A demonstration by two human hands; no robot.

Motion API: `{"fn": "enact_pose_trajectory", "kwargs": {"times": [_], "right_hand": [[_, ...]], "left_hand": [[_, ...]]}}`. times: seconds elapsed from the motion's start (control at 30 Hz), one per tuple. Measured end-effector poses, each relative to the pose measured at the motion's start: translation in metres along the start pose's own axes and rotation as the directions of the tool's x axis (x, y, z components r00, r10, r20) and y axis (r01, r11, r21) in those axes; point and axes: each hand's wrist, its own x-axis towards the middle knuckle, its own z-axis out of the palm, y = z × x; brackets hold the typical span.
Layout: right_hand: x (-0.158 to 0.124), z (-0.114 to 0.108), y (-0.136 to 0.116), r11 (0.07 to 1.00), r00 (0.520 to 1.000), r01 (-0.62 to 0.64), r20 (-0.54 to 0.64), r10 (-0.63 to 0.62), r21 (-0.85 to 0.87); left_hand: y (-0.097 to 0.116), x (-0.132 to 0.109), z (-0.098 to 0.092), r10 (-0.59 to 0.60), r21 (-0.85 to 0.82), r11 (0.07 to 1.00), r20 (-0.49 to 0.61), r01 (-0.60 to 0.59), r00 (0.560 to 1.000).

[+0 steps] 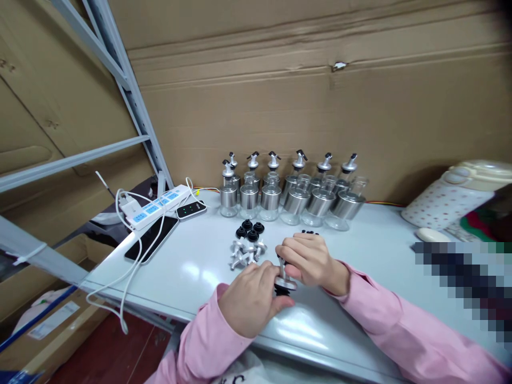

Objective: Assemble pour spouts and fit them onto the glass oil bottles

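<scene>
Both of my hands are closed around one pour spout [285,284], with a silver top and a black ribbed stopper underneath. My left hand [256,293] grips it from the left, thumb beside the black stopper. From above, my right hand [308,260] pinches the upper end, and its fingers hide the tip. Just left of the hands lies a pile of silver spout tops [248,250], with several black stoppers [250,230] behind it. Small black pieces [310,232] show partly behind my right hand. Glass bottles with steel sleeves [296,200] stand in two rows; the back ones carry spouts [300,159].
A white power strip [160,205] with loose cables, a dark phone [152,240] and a small black-and-white device [191,210] lie at the left. A dotted thermos [448,194] stands at the right. Cardboard [280,106] backs the table [192,288]; a metal shelf post [138,106] rises left.
</scene>
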Motion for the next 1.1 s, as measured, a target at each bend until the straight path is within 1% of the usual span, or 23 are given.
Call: {"fn": "enact_pose_trajectory", "kwargs": {"times": [0.07, 0.2, 0.27, 0.33, 0.4, 0.57, 0.63, 0.77, 0.83, 0.9, 1.1], "right_hand": [[-0.001, 0.002, -0.001, 1.0, 1.0, -0.018, -0.008, 0.018, 0.001], [-0.002, 0.006, -0.001, 0.995, 0.995, -0.098, -0.014, 0.098, 0.002], [0.0, 0.007, -0.001, 0.989, 0.989, -0.147, -0.027, 0.148, 0.034], [0.002, 0.006, -0.001, 0.985, 0.985, -0.163, -0.039, 0.165, 0.061], [0.004, 0.005, -0.003, 0.99, 0.99, -0.131, -0.04, 0.134, 0.06], [0.007, 0.002, -0.014, 0.998, 0.999, 0.029, 0.017, -0.03, 0.054], [0.007, 0.003, -0.017, 0.998, 0.998, 0.057, 0.035, -0.058, 0.028], [0.008, 0.003, -0.016, 0.993, 0.994, 0.103, 0.047, -0.1, -0.064], [0.007, 0.002, -0.016, 0.989, 0.992, 0.123, 0.046, -0.119, -0.085], [0.007, 0.002, -0.015, 0.988, 0.991, 0.129, 0.04, -0.126, -0.087], [0.009, 0.0, -0.018, 0.993, 0.994, 0.103, 0.024, -0.102, -0.054]], "left_hand": [[-0.001, -0.002, 0.002, -0.011, 0.007, 1.0, 0.018, 0.011, 1.0], [-0.004, -0.004, 0.002, -0.018, 0.072, 0.997, -0.03, 0.02, 0.999], [-0.005, -0.004, 0.0, -0.015, 0.097, 0.995, -0.048, 0.02, 0.999], [-0.004, -0.002, -0.003, -0.009, 0.101, 0.995, -0.067, 0.016, 0.998], [-0.003, 0.001, -0.005, -0.004, 0.088, 0.996, -0.097, 0.013, 0.995], [-0.004, 0.003, -0.002, -0.008, 0.032, 0.999, -0.192, 0.015, 0.981], [-0.005, 0.001, 0.001, 0.004, 0.033, 0.999, -0.168, 0.001, 0.986], [-0.007, -0.001, 0.005, 0.011, 0.069, 0.998, -0.048, -0.008, 0.999], [-0.008, -0.002, 0.006, 0.017, 0.068, 0.998, -0.008, -0.017, 1.0], [-0.008, -0.002, 0.005, 0.024, 0.059, 0.998, 0.01, -0.025, 1.0], [-0.005, -0.001, 0.003, 0.039, 0.028, 0.999, 0.005, -0.039, 0.999]]}}
